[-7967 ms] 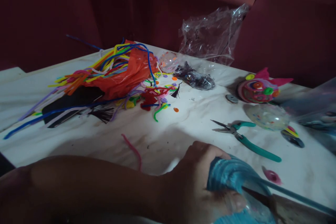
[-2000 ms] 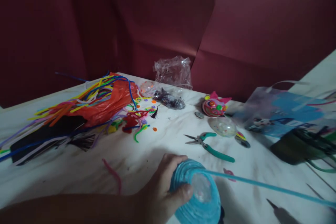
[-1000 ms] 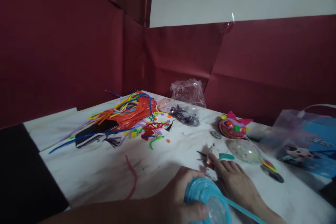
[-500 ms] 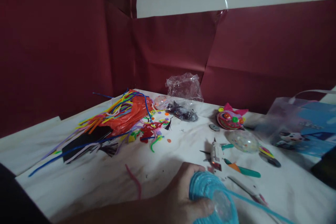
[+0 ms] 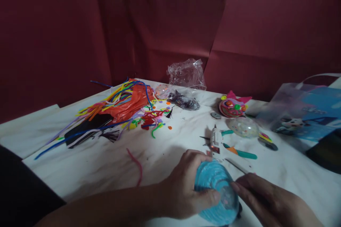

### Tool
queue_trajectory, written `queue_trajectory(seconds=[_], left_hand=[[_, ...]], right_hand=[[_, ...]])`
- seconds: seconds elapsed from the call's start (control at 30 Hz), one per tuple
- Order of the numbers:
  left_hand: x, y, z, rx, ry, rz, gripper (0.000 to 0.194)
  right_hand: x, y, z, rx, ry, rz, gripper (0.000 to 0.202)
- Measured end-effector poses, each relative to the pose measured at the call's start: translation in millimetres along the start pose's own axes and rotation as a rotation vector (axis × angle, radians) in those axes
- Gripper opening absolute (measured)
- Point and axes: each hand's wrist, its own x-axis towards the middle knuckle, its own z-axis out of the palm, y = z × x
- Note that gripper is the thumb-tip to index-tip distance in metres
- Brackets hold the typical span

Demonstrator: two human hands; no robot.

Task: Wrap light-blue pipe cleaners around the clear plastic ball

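Observation:
My left hand (image 5: 188, 188) grips a clear ball (image 5: 228, 195) wound with turquoise pipe cleaner (image 5: 209, 177), thumb across the front and fingers over the back. The ball's uncovered round end faces right. Against that right side, my right hand (image 5: 269, 198) has its fingers pressed together on the pipe cleaner's trailing part, which they mostly hide. Just behind the hands lie a white glue gun (image 5: 215, 140) with a small orange glow, a green-and-orange hand tool (image 5: 243, 153), and a thin grey blade-like tool (image 5: 236, 166) partly covered by my right hand.
At left lie colourful pipe cleaners (image 5: 106, 104) on an orange bag (image 5: 133, 101), beside a black tasselled piece (image 5: 90, 127). Back right are a pink decorated ball (image 5: 232, 108), a clear confetti-filled ball (image 5: 246, 127) and a printed bag (image 5: 314, 113). A crumpled clear wrapper (image 5: 186, 74) stands behind.
My right hand has come into view from the lower right and reached the ball. The loose turquoise strand that stretched right no longer shows. The view has tipped downward.

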Motion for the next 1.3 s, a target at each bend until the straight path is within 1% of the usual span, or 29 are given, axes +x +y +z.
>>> queue_trajectory(seconds=[0.03, 0.17, 0.23, 0.27, 0.33, 0.43, 0.5, 0.63, 0.77, 0.83, 0.93, 1.07, 1.13, 1.3], left_hand=[[-0.4, 0.3, -0.4, -0.001, 0.004, -0.001, 0.057], [-1.1, -1.6, -0.8, 0.0, 0.021, 0.023, 0.054], [-0.8, -4.1, 0.1, 0.0, 0.031, 0.045, 0.054], [-0.6, -5.4, 0.6, 0.0, 0.038, 0.05, 0.055], [-0.3, -7.8, 1.9, 0.005, 0.05, 0.055, 0.056], [-0.7, -10.1, 3.5, 0.018, 0.066, 0.079, 0.054], [-1.4, -10.7, 4.1, 0.032, 0.078, 0.092, 0.05], [-2.7, -9.8, 3.7, 0.068, 0.073, 0.062, 0.05], [-1.6, -4.4, 1.6, 0.072, 0.037, 0.043, 0.051], [0.4, -0.6, 0.6, 0.073, 0.022, 0.01, 0.049], [4.3, 3.9, -0.1, 0.08, 0.035, -0.052, 0.045], [7.0, 7.9, -2.2, 0.07, 0.026, -0.147, 0.053], [7.6, 10.8, -4.7, 0.073, 0.008, -0.183, 0.055], [12.9, 18.4, -12.5, 0.139, -0.021, -0.17, 0.05]], right_hand=[[-1.5, -0.5, 1.1, 0.036, -0.007, 0.031, 0.036], [-7.0, 6.3, 6.0, 0.123, -0.054, 0.069, 0.041], [-7.3, 9.8, 8.0, 0.125, -0.078, 0.114, 0.042], [-6.4, 10.1, 8.6, 0.122, -0.115, 0.145, 0.04], [-2.6, 7.4, 8.6, 0.108, -0.129, 0.18, 0.04], [6.7, -2.5, 6.5, 0.098, -0.035, 0.135, 0.044], [12.6, -8.7, 5.1, 0.061, -0.006, 0.096, 0.044], [17.5, -12.6, 3.6, -0.023, -0.011, 0.044, 0.047], [14.5, -9.6, 2.2, -0.067, -0.084, 0.032, 0.041], [12.5, -9.4, 1.6, -0.075, -0.097, 0.037, 0.035], [10.4, -12.3, 1.4, -0.091, -0.092, 0.044, 0.032], [9.3, -15.9, 2.6, -0.151, -0.081, 0.046, 0.029], [10.0, -15.9, 3.5, -0.16, -0.088, 0.056, 0.027], [14.4, -17.0, 2.5, -0.144, -0.109, 0.067, 0.027]])
